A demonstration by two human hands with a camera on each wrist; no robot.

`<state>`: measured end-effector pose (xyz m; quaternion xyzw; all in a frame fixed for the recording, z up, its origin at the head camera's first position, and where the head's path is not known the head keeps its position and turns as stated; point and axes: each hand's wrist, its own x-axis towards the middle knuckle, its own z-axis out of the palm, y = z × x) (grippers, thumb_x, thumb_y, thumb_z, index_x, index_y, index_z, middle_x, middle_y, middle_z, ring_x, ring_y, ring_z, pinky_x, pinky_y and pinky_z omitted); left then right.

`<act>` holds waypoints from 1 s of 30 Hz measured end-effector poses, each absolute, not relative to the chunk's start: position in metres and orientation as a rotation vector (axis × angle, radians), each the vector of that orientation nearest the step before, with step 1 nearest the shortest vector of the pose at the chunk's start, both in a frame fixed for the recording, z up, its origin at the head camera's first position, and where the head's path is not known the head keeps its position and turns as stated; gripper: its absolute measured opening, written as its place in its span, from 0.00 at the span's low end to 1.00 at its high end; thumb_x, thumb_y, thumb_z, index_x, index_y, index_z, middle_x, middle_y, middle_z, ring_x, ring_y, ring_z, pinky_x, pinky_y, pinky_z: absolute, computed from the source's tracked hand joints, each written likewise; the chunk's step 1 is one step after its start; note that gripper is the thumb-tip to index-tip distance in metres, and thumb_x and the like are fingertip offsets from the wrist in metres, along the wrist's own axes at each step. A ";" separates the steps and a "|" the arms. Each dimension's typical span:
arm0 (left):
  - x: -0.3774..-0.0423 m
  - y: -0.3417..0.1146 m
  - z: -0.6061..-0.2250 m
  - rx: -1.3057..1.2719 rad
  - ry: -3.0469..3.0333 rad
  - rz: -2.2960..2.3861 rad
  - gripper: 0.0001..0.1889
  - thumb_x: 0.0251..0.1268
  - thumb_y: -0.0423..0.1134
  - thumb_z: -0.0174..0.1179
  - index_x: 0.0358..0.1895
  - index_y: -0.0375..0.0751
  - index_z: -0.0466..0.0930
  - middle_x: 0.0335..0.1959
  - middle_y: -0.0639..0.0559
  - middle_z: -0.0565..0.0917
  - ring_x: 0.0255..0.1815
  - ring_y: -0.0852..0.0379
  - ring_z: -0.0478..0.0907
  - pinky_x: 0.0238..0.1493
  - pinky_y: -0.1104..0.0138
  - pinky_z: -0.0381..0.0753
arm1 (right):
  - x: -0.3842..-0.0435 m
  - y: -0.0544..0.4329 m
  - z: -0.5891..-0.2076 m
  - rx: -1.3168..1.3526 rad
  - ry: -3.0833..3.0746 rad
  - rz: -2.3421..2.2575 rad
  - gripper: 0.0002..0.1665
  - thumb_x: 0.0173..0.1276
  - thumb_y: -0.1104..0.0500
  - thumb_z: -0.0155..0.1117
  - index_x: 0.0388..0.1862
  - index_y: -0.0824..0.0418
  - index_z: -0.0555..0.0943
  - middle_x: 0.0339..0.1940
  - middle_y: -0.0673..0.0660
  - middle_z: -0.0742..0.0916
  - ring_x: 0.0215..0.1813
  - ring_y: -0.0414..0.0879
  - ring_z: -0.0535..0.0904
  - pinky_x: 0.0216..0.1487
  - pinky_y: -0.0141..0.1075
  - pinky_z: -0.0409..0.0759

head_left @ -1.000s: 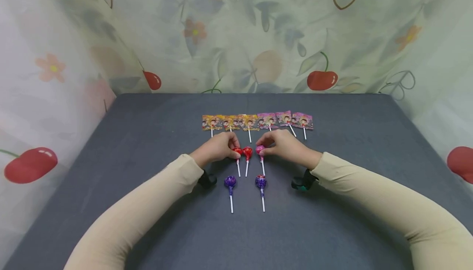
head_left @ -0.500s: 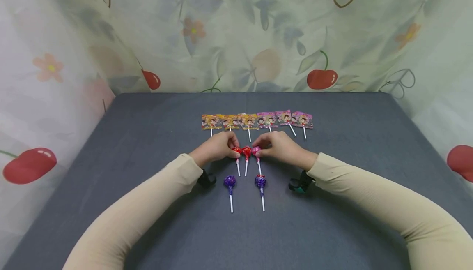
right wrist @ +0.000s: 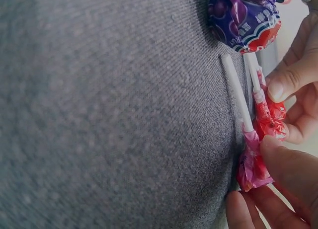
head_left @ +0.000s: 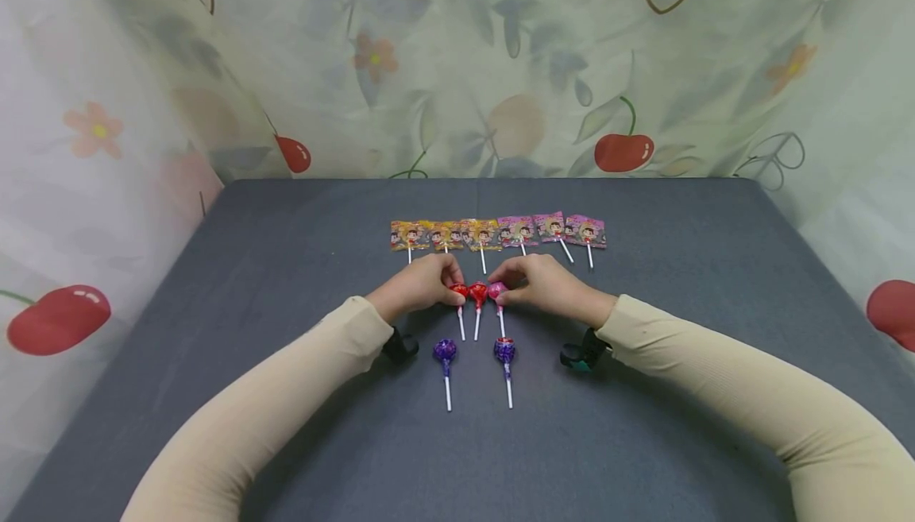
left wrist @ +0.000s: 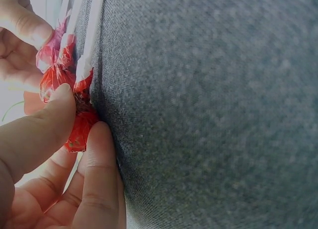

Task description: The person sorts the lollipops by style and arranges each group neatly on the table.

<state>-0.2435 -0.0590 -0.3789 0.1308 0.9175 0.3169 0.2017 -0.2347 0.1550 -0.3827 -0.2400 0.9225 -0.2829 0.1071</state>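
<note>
My left hand (head_left: pixel 417 287) pinches the head of a red lollipop (left wrist: pixel 83 133) between thumb and fingers, its white stick pointing toward me. Across from it, my right hand (head_left: pixel 549 287) has thumb and fingertips on a pink lollipop (right wrist: pixel 251 164). Between the two lies a second red lollipop (head_left: pixel 477 294), so the three heads sit side by side in a short row. Closer to me are a purple lollipop (head_left: pixel 445 350) on the left and a purple one with a red-patterned top (head_left: pixel 504 350) on the right, lying apart from each other.
Behind the hands, a row of flat-wrapped lollipops stretches across the dark grey table (head_left: pixel 300 252): yellow packets (head_left: pixel 446 234) on the left, pink packets (head_left: pixel 551 227) on the right. A patterned curtain (head_left: pixel 457 69) hangs along the table's back and sides.
My right hand has shifted left with the pink lollipop, bringing its head up beside the middle red one. The left hand stays in place on its red lollipop.
</note>
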 end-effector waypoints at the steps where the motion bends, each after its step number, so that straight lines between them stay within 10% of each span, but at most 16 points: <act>1: -0.244 -0.059 -0.379 0.368 2.562 0.884 0.12 0.56 0.36 0.71 0.38 0.41 0.77 0.31 0.51 0.76 0.32 0.56 0.71 0.33 0.68 0.69 | -0.235 0.155 -0.383 -0.707 2.716 -0.831 0.19 0.61 0.57 0.72 0.51 0.58 0.84 0.47 0.53 0.88 0.50 0.46 0.81 0.53 0.45 0.76; 22: -0.242 -0.059 -0.378 0.403 2.580 0.881 0.12 0.55 0.36 0.71 0.38 0.40 0.77 0.30 0.51 0.76 0.31 0.57 0.71 0.32 0.69 0.68 | -0.207 0.168 -0.368 -0.647 2.602 -1.112 0.31 0.60 0.58 0.72 0.63 0.59 0.76 0.62 0.57 0.81 0.62 0.53 0.77 0.55 0.43 0.79; 30: -0.242 -0.059 -0.378 0.402 2.588 0.879 0.12 0.55 0.36 0.71 0.38 0.40 0.77 0.30 0.51 0.75 0.31 0.57 0.70 0.32 0.69 0.68 | -0.168 0.171 -0.375 -0.690 2.534 -1.184 0.26 0.59 0.58 0.73 0.57 0.61 0.79 0.53 0.57 0.84 0.52 0.49 0.82 0.49 0.36 0.81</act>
